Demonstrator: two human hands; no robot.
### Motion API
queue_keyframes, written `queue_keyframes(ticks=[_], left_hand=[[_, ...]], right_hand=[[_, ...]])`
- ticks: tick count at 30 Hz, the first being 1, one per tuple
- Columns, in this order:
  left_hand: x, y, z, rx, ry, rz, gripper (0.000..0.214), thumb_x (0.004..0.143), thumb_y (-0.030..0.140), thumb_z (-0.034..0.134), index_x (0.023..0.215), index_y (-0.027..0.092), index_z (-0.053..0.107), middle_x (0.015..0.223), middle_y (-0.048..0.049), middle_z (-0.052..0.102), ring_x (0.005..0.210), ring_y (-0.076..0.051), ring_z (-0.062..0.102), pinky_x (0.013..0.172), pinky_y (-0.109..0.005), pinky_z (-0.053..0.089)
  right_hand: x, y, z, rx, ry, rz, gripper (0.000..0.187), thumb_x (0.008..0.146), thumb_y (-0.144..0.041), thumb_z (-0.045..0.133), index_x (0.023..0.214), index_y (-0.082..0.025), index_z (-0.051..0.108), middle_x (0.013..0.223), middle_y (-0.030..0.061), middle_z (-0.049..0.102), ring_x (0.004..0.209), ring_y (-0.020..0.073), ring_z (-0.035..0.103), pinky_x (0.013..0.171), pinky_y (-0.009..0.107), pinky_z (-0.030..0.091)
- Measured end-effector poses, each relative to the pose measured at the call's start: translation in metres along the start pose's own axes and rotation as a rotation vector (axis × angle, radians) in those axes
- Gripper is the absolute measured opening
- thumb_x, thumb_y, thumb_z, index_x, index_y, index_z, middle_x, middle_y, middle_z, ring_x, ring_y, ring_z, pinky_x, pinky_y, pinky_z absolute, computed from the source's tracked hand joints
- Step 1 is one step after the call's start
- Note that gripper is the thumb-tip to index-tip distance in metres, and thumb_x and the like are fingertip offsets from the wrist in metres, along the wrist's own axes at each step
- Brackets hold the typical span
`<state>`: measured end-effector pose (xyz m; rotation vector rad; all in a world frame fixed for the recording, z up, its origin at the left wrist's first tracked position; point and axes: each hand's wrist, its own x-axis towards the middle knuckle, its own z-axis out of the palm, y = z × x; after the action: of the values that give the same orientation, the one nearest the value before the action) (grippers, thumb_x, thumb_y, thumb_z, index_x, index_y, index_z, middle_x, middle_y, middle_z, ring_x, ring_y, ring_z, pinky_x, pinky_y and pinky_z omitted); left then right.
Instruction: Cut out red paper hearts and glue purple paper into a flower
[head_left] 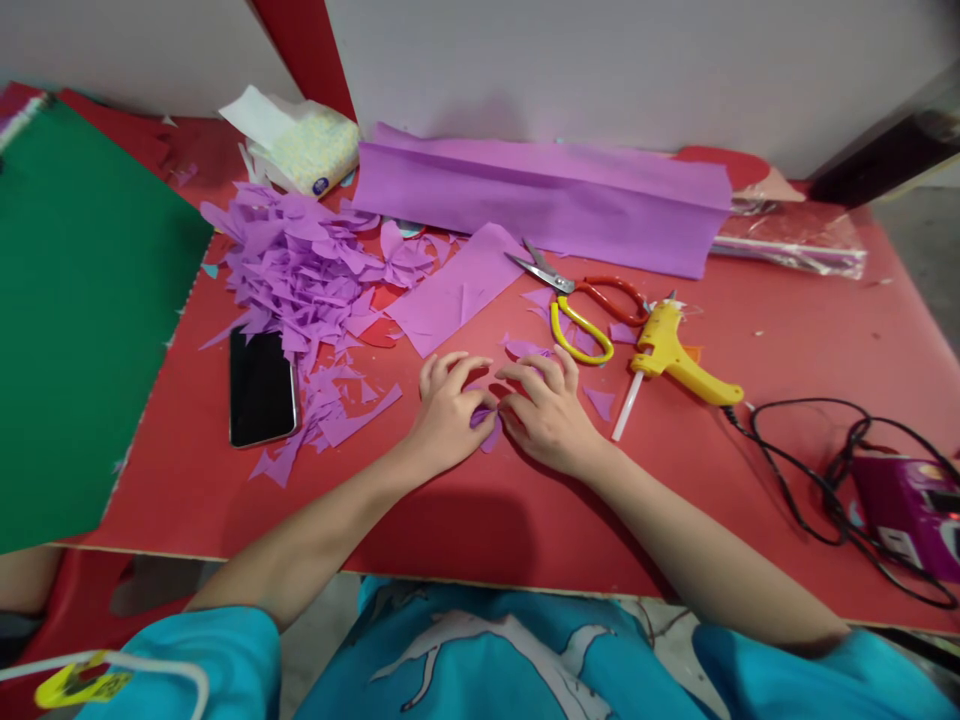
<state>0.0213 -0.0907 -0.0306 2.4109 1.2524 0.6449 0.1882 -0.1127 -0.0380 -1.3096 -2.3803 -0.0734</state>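
Note:
My left hand (453, 412) is pinched on a small purple paper piece (491, 438) low over the red table. Close beside it, my right hand (549, 418) has its thumb and fingertips curled together at the right side of the same piece; the fingers partly hide it. Just beyond my right fingertips lies another purple paper scrap (526, 349). Scissors (564, 290) with one red and one yellow handle rest slightly open past the right hand. To their right lies a yellow hot glue gun (679, 358) with a white glue stick in its back.
A heap of cut purple paper (296, 265) covers the left, beside a black phone (262, 388). Folded purple paper (540, 205) and a tissue pack (311, 145) lie behind. A green board (82, 320) overlaps the left edge. A black cord (787, 490) reaches a purple box (907, 510).

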Motion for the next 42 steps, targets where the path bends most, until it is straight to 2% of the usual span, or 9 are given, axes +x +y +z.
queue_keyframes(ticks=[10,16,19,22,26,29,33,35,42], left_hand=[[-0.002,0.005,0.002,0.004,0.012,-0.043,0.007,0.072,0.019,0.059,0.070,0.021,0.066,0.117,-0.0050,0.057,0.115,-0.027,0.039,0.100,-0.051,0.024],[-0.001,0.001,0.000,0.014,0.011,-0.011,0.007,0.074,0.020,0.059,0.070,0.020,0.065,0.116,-0.0047,0.057,0.116,-0.027,0.040,0.098,-0.050,0.026],[0.000,-0.002,-0.001,-0.004,0.017,-0.010,0.007,0.073,0.019,0.059,0.068,0.020,0.064,0.116,-0.0046,0.058,0.116,-0.027,0.040,0.097,-0.050,0.026],[0.002,-0.004,-0.001,-0.024,0.038,-0.021,0.007,0.072,0.020,0.060,0.066,0.020,0.064,0.114,-0.0042,0.059,0.115,-0.027,0.041,0.096,-0.050,0.027],[0.005,-0.006,-0.002,-0.062,0.046,-0.062,0.008,0.071,0.020,0.062,0.064,0.020,0.063,0.112,-0.0034,0.060,0.113,-0.026,0.043,0.094,-0.048,0.029],[0.006,-0.006,-0.005,-0.080,0.041,-0.080,0.008,0.071,0.019,0.062,0.063,0.020,0.063,0.111,-0.0035,0.060,0.112,-0.025,0.044,0.094,-0.048,0.030],[0.008,-0.006,-0.008,-0.083,0.033,-0.080,0.009,0.072,0.019,0.061,0.064,0.020,0.063,0.112,-0.0033,0.059,0.114,-0.024,0.043,0.095,-0.047,0.029],[0.008,-0.006,-0.009,-0.090,0.029,-0.080,0.010,0.073,0.019,0.061,0.064,0.020,0.063,0.113,-0.0033,0.059,0.114,-0.024,0.043,0.095,-0.046,0.029],[0.010,-0.008,-0.014,-0.160,0.061,-0.087,0.008,0.071,0.017,0.063,0.064,0.019,0.063,0.111,-0.0052,0.059,0.112,-0.025,0.046,0.095,-0.047,0.032]], right_hand=[[-0.001,-0.009,0.007,-0.015,0.046,0.093,0.016,0.082,-0.015,0.047,0.086,-0.019,0.062,0.105,0.0075,0.058,0.108,0.0254,0.041,0.103,0.052,0.016],[0.001,-0.007,-0.003,0.023,0.093,0.126,0.014,0.083,-0.015,0.046,0.086,-0.019,0.060,0.100,0.0068,0.061,0.100,0.0238,0.046,0.096,0.046,0.028],[0.001,0.010,-0.011,0.007,0.172,0.173,0.016,0.083,-0.012,0.044,0.086,-0.019,0.058,0.093,0.0061,0.064,0.092,0.0220,0.050,0.089,0.042,0.033],[-0.003,0.038,-0.020,-0.047,0.194,0.239,0.018,0.084,-0.014,0.041,0.084,-0.020,0.057,0.073,0.0033,0.063,0.076,0.0199,0.054,0.082,0.040,0.036],[-0.018,0.077,-0.038,-0.136,0.223,0.446,0.018,0.085,-0.027,0.042,0.087,-0.019,0.057,0.077,0.0069,0.063,0.074,0.0226,0.055,0.070,0.038,0.041],[-0.040,0.096,-0.052,-0.297,0.120,0.589,0.026,0.079,-0.033,0.046,0.095,-0.016,0.057,0.090,0.0131,0.061,0.084,0.0296,0.053,0.068,0.042,0.042],[-0.064,0.106,-0.063,-0.378,-0.247,0.720,0.045,0.072,-0.029,0.048,0.115,-0.015,0.048,0.115,0.0178,0.050,0.096,0.0363,0.048,0.066,0.047,0.043],[-0.068,0.107,-0.064,-0.352,-0.356,0.761,0.049,0.073,-0.024,0.044,0.121,-0.016,0.043,0.121,0.0162,0.047,0.100,0.0352,0.048,0.069,0.045,0.043],[-0.069,0.117,-0.058,-0.287,-0.338,0.750,0.042,0.071,-0.015,0.043,0.113,-0.013,0.047,0.110,0.0162,0.048,0.097,0.0295,0.049,0.069,0.039,0.043]])
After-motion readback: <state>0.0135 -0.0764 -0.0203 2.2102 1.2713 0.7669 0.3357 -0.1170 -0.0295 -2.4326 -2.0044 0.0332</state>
